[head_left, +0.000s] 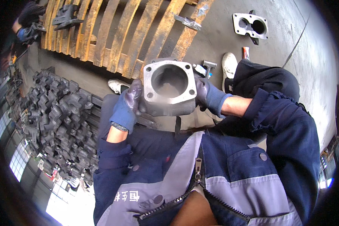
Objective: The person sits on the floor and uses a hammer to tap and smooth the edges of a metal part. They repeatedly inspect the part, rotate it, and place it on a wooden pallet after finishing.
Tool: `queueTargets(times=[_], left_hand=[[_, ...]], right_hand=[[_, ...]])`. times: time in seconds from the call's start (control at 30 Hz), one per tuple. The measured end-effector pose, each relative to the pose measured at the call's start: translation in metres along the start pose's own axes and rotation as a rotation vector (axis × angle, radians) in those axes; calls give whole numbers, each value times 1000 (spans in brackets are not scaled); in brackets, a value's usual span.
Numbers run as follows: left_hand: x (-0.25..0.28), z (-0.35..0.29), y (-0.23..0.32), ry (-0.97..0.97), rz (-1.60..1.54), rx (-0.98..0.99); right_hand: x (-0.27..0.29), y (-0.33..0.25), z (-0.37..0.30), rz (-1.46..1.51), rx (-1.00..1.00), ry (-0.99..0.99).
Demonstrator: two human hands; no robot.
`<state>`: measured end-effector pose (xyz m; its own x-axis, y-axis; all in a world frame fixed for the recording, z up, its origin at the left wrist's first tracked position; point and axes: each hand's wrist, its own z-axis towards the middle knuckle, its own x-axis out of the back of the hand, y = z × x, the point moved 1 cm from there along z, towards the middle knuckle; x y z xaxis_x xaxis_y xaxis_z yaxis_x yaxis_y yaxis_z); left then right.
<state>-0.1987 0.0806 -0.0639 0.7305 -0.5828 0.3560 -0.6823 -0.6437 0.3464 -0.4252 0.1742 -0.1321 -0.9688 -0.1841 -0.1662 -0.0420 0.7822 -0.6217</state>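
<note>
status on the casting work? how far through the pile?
Done: cannot tell; no finished stack is distinguishable. In hand: one grey metal housing, gripped by the left hand and right hand, bore facing up. Left: a large pile of dark castings beside the person, apparently untouched.

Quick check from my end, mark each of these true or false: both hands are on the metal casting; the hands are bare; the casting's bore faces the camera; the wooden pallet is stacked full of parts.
1. Both hands hold the metal casting. True: left hand and right hand grip its sides.
2. The hands are bare. False: both wear blue gloves.
3. The casting's round bore faces the camera. True.
4. The wooden pallet is stacked full. False: it is mostly bare; the pile of dark castings lies beside it.
</note>
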Motion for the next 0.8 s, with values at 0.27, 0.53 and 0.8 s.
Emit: queueTargets(times=[0.27, 0.53, 0.8], left_hand=[[-6, 12, 9, 19, -33, 138], [-9, 9, 10, -20, -10, 64], [-6, 17, -4, -92, -62, 47]], right_hand=[[4, -11, -13, 143, -232, -16], [-10, 22, -14, 225, -46, 68], [-7, 17, -18, 294, -239, 18]])
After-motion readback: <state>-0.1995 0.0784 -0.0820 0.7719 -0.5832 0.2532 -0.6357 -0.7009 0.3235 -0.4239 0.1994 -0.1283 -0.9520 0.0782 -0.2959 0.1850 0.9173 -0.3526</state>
